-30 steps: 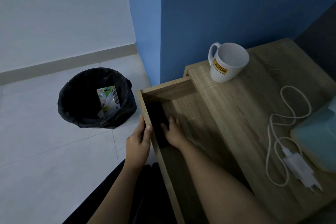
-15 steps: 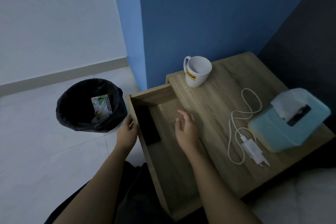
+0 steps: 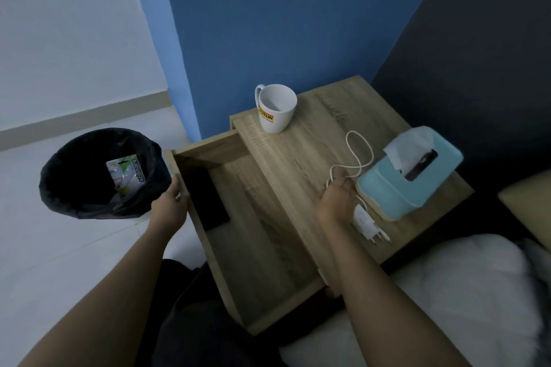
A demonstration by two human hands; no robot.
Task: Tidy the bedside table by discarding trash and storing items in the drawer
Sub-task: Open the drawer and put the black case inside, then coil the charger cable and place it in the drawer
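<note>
The wooden bedside table (image 3: 316,140) has its drawer (image 3: 268,253) pulled out toward me. A flat black item (image 3: 205,197) lies in the drawer's far left part. My left hand (image 3: 170,205) grips the drawer's left wall. My right hand (image 3: 338,198) rests on the tabletop with its fingers closed around the white charger cable (image 3: 359,155). The white charger plug (image 3: 368,223) lies just right of that hand. A white mug (image 3: 275,112) stands at the table's back, and a light blue tissue box (image 3: 408,176) sits at the right.
A black-lined bin (image 3: 89,188) stands on the pale tiled floor left of the drawer, with a printed packet (image 3: 125,176) inside. Blue walls rise behind the table. A white pillow (image 3: 462,292) and bed lie at the lower right.
My right hand left the drawer and moved right onto the tabletop, closing on the charger cable. My left hand stays at the drawer's left wall. The view pulled back and up.
</note>
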